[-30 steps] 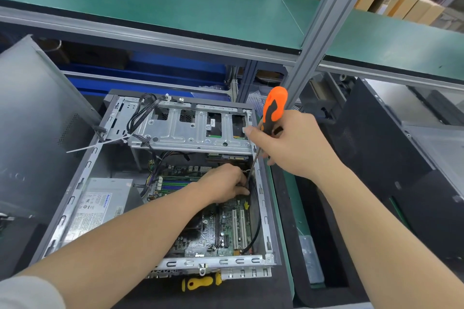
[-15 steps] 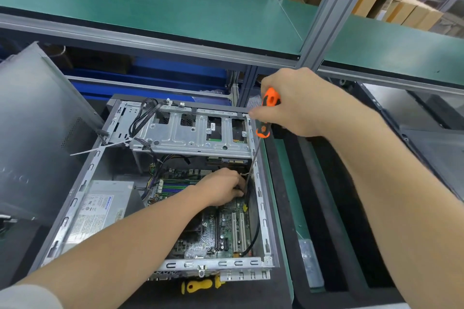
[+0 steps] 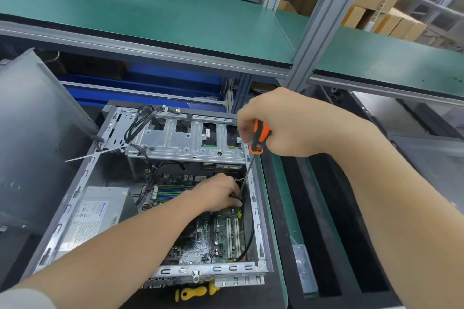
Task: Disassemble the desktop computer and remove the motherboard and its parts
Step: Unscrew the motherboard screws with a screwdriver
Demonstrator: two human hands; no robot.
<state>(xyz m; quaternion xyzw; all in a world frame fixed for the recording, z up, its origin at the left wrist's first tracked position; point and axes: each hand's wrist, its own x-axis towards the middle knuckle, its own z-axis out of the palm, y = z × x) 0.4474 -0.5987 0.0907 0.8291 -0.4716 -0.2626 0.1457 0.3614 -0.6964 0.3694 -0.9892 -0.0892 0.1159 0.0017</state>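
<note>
Right hand (image 3: pixel 283 123): fist clenched round the orange-and-black handle of the screwdriver (image 3: pixel 259 138) — shaft slanting down past the drive cage (image 3: pixel 185 144) and into the box.
Left hand (image 3: pixel 218 194): deep inside, fingers curled down right where the shaft ends, beside a black cable (image 3: pixel 251 231). Whether they pinch a screw, the cable or nothing at all, I cannot tell; the tip is hidden behind them.
Motherboard (image 3: pixel 222 236): flat on the floor of the computer case (image 3: pixel 261 211), in the right half, with white slots showing near us and memory sticks (image 3: pixel 170 193) seated toward the far end.
Step in hand: by the look of it, a screw or fitting at the board's right edge, just under the cage.
Done so far: side panel (image 3: pixel 32 133) is off and stands tilted at the left, so the inside is wide open.
Left to do: plenty, I'd say — the board is in place, the power supply (image 3: pixel 93 213) sits in the left half, the cage spans the far end and cable bundles are draped over it. Opening is done; the stripping looks barely begun.
Spare tool: yellow-handled driver (image 3: pixel 193 292) lying just outside the near wall.
</note>
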